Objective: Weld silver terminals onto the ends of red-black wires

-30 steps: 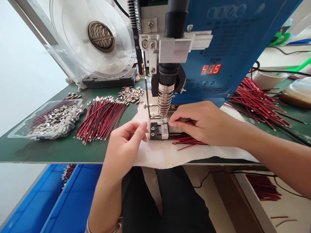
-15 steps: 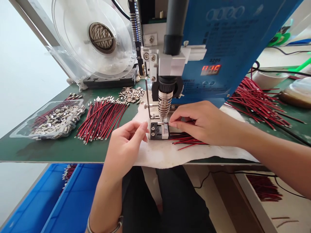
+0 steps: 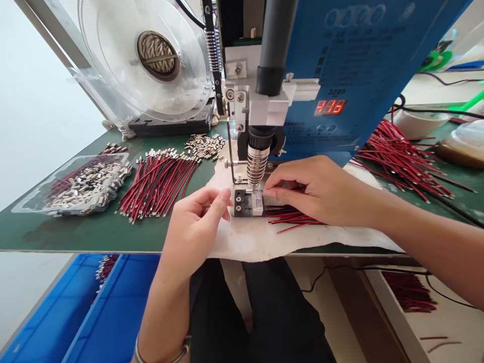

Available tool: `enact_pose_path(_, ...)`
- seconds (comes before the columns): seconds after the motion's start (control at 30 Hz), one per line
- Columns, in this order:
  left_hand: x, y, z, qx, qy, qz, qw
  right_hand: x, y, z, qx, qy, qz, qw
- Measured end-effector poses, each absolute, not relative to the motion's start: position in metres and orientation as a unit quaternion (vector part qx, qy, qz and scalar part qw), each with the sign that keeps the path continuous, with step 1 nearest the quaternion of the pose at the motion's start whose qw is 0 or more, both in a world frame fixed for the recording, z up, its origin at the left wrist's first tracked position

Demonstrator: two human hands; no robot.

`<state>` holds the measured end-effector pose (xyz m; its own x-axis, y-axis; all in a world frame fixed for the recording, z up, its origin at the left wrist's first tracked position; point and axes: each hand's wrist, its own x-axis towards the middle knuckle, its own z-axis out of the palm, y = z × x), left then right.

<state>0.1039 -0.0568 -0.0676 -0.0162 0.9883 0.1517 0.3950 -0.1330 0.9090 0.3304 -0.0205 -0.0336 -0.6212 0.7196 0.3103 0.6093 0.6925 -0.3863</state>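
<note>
My right hand [image 3: 313, 194] is closed, thumb and forefinger pinched at the right edge of a small black metal fixture [image 3: 244, 203]. Between those fingertips is what looks like a thin wire, mostly hidden by them. The spring-wrapped tip of a soldering iron [image 3: 257, 166] points down onto the fixture, where a small silvery connector [image 3: 248, 191] lies. On the fixture's left side my left hand [image 3: 196, 222] is closed, thumb against curled fingers; whatever it may hold is hidden. Red and black wires [image 3: 291, 216] lie under my right hand on a white cloth [image 3: 249, 242].
A blue machine [image 3: 340, 60] with a red display stands behind. To the left are a clear tray of metal connectors [image 3: 94, 186], a bundle of wires with connectors [image 3: 159, 181] and loose connectors [image 3: 206, 146]. More wires [image 3: 404, 161] lie at right; blue bins [image 3: 113, 307] sit below.
The soldering iron head has come down slightly towards the fixture. The red display's characters have changed. Both hands have stayed nearly where they were.
</note>
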Motion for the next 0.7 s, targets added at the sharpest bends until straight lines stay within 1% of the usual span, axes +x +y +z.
enact_pose_path(0.7,0.1033,-0.0572,-0.0698,0.615,0.57,0.433,0.332,0.3313,-0.0198,-0.0364,-0.355,-0.899,0.115,0.231)
